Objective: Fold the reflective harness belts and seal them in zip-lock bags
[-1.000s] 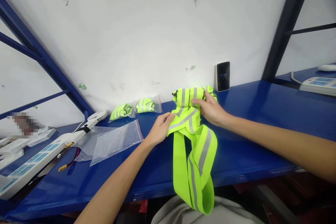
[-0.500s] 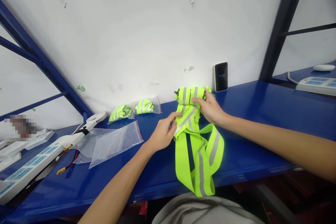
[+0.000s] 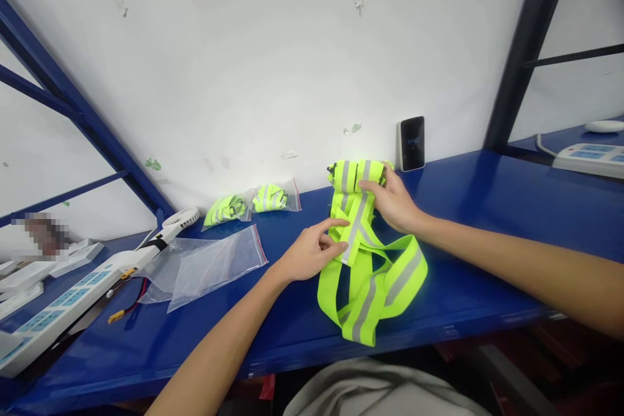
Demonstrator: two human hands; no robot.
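A neon yellow reflective vest (image 3: 370,286) with grey stripes lies on the blue shelf, its upper end rolled into a bundle (image 3: 355,175). My right hand (image 3: 392,201) grips that roll from the right side. My left hand (image 3: 312,250) rests beside the vest's middle, with extended fingertips touching a striped strap. The vest's lower straps form a loose loop on the shelf in front of both hands.
Two bagged yellow rolls (image 3: 225,209) sit by the wall, left of the vest. A clear zip bag (image 3: 214,266) lies flat nearby. A white power strip (image 3: 58,305) and a small fan (image 3: 184,216) are at left; a black device (image 3: 412,143) stands against the wall.
The vest's loose lower straps have shifted and now form a shorter, wider loop on the shelf. My left hand has moved slightly right, with its fingers straighter. The right hand stays on the roll.
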